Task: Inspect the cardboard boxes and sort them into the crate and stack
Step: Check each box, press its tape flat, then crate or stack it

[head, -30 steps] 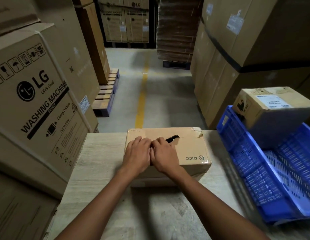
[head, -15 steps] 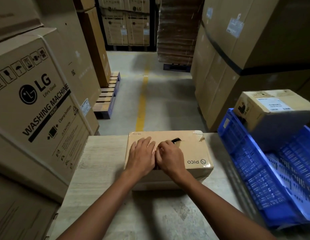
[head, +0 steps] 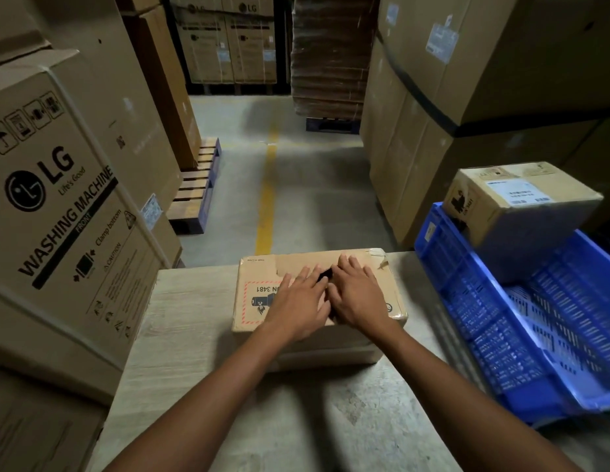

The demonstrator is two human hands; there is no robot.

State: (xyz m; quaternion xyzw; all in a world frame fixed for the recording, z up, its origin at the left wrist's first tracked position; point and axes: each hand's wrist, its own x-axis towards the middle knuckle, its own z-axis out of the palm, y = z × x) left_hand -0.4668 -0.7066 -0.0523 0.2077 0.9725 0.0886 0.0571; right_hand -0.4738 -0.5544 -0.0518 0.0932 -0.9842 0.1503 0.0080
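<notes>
Now fingers (head: pixel 354 265) straighter, flat on box (head: pixel 257 269)

Two small brown cardboard boxes: the bench box (head: pixel 296 258) at frame centre, the crate box (head: pixel 521 206) at right. One blue slatted plastic crate (head: pixel 535 335). One pale wood-grain bench (head: pixel 194 335). Two bare hands: left hand (head: pixel 298 303), right hand (head: pixel 359 296). One wooden pallet (head: pixel 194 185) at left. One yellow floor line (head: pixel 266 206). One large LG washing-machine carton (head: pixel 58 199) at left.

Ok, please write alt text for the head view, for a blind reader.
A person's left hand and right hand lie flat together on a cardboard box on a table. Beside it, a blue crate holds a second box.
</notes>
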